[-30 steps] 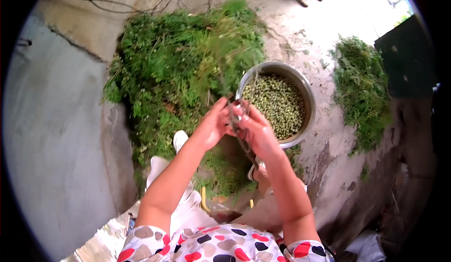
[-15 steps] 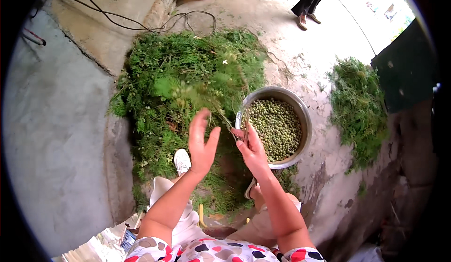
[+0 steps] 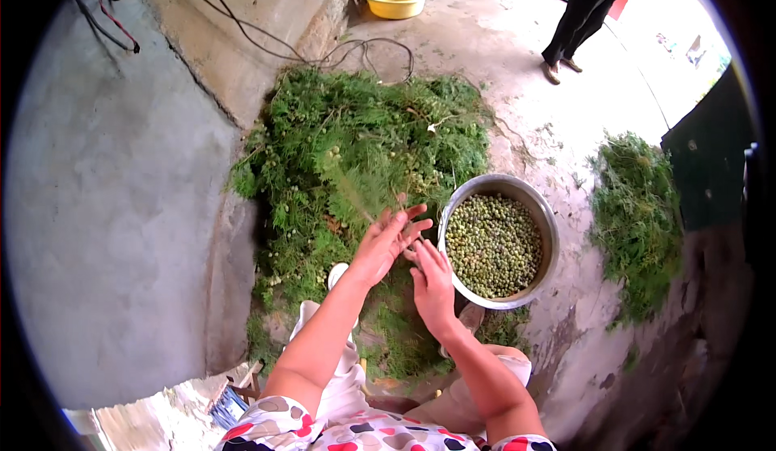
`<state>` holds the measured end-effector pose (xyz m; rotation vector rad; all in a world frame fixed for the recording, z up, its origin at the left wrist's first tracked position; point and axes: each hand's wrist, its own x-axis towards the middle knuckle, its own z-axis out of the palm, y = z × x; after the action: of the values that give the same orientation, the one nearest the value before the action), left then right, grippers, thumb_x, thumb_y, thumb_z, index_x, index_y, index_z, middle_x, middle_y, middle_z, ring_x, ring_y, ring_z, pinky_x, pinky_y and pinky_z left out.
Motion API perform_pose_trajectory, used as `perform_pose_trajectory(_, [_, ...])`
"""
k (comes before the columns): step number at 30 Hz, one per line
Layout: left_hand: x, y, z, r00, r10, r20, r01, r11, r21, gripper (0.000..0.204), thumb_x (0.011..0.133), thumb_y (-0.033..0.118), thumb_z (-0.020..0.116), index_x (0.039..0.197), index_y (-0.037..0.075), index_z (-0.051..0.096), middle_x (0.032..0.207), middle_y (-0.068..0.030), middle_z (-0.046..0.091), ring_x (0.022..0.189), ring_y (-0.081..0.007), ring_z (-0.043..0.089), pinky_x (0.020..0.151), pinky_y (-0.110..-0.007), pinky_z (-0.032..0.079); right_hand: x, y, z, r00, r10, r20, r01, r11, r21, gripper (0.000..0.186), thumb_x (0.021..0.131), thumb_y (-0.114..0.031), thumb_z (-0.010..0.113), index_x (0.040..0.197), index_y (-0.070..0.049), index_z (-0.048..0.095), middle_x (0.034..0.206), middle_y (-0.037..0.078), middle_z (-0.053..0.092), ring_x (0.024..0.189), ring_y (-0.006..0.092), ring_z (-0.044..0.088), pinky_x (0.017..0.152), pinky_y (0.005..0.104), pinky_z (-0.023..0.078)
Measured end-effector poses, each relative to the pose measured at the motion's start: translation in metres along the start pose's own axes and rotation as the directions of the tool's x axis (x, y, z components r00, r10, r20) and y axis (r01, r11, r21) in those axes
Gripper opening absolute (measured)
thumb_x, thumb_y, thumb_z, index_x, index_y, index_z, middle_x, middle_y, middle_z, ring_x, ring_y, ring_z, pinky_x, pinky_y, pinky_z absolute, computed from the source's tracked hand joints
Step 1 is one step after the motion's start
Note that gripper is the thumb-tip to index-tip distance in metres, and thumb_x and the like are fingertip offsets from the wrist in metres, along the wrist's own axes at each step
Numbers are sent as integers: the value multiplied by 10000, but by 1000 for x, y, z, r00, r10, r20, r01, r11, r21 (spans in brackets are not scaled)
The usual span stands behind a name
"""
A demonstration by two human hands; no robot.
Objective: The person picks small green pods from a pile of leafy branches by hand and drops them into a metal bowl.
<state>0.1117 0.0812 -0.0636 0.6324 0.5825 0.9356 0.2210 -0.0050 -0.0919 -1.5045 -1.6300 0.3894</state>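
Fingers (image 3: 408,223) of my left hand (image 3: 386,245) spread apart around a green sprig (image 3: 356,192) at frame centre; right hand (image 3: 432,285) half-curled, grip unclear — pods could miss the steel bowl (image 3: 453,212) just right — into the pile (image 3: 356,144).

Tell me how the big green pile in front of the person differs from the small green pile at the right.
The big green pile is much larger than the small green pile. The big pile lies against the wall base, beside the metal bowl; the small one lies apart. The left hand reaches over the big pile only. Both are feathery green plants on concrete.
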Motion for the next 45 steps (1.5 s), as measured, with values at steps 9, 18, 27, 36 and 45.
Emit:
perform_pose_trajectory(9, [2, 17, -6, 986, -151, 64, 143, 983, 114, 422, 948, 334, 349, 1162, -18, 442, 637, -1, 440, 486, -84, 388, 494, -235, 347, 28, 28, -23, 945, 324, 34, -293, 799, 525, 170, 872, -105, 514, 985, 9, 569, 851, 92, 628, 707, 127, 600, 646, 238, 479])
perform_pose_trajectory(18, [-3, -9, 12, 923, -383, 39, 305, 790, 531, 362, 889, 320, 506, 1030, -6, 578, 767, -66, 625, 630, -139, 582, 608, -271, 463, 49, 52, -65, 894, 444, 67, -313, 509, 802, 334, 890, -121, 504, 1197, 4, 463, 1090, 58, 555, 930, 88, 529, 774, 216, 431])
perform_pose_trajectory(27, [12, -32, 9, 956, -204, -212, 260, 924, 282, 434, 932, 397, 364, 1001, 19, 566, 903, -106, 633, 751, -177, 616, 719, -313, 505, 40, 61, -81, 894, 433, 119, -318, 425, 847, 324, 829, -42, 576, 1132, -7, 468, 898, 8, 527, 778, 55, 510, 663, 186, 430])
perform_pose_trajectory(36, [17, -44, 13, 968, -228, -103, 244, 951, 192, 538, 882, 486, 419, 1137, 14, 463, 955, -116, 601, 823, -212, 611, 755, -286, 477, 41, 58, -78, 906, 401, 133, -310, 417, 854, 478, 811, 13, 555, 1243, -29, 354, 927, 27, 475, 804, 76, 504, 713, 211, 439])
perform_pose_trajectory(45, [13, -25, 21, 963, -266, 31, 207, 812, 546, 391, 796, 337, 638, 1036, 29, 607, 1013, -44, 619, 963, -135, 542, 886, -296, 390, 40, 59, -63, 951, 259, 169, -262, 389, 883, 628, 815, 65, 521, 1350, -26, 205, 995, 70, 474, 899, 128, 505, 806, 263, 438])
